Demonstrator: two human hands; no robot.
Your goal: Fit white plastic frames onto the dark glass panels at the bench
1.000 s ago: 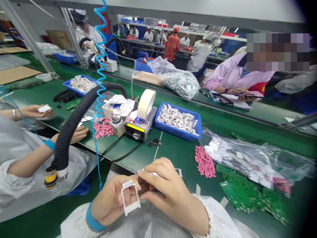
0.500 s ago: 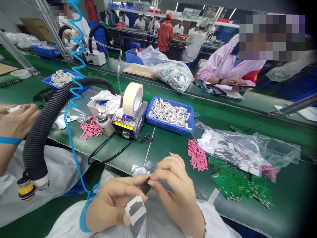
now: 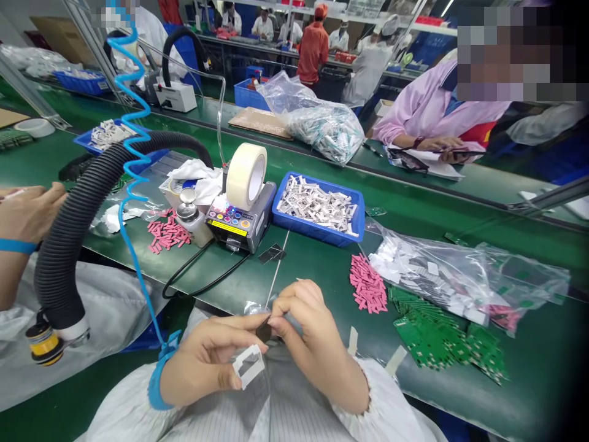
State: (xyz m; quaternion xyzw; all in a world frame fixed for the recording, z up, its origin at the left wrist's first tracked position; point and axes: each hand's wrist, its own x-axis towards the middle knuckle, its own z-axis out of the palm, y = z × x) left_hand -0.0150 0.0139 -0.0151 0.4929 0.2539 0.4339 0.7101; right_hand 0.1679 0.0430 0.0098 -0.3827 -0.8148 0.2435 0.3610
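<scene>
My left hand [image 3: 202, 368], a blue strap at its wrist, pinches a small white plastic frame [image 3: 252, 374] between thumb and fingers. The frame has a rectangular opening and is tilted toward me. Just above it, a small dark flat piece [image 3: 264, 332] sits between the fingertips of both hands. My right hand [image 3: 310, 337] is closed, its thumb and forefinger pinching the edge of that dark piece. Both hands are over my lap at the table's front edge. The left forefinger partly hides the dark piece.
Beyond my hands stand a blue tray [image 3: 317, 231] of white frames and a boxy device [image 3: 239, 227] carrying a tape roll [image 3: 239, 178]. Pink strips [image 3: 368, 283], green circuit boards [image 3: 427, 337] and a clear bag [image 3: 529, 276] lie right. A black hose [image 3: 57, 264] arches left, near a co-worker's hands [image 3: 27, 212].
The whole view has shifted slightly. My hands have drawn a little up and left in view, still holding the frame and the dark piece. The co-worker's hands at the left have shifted slightly.
</scene>
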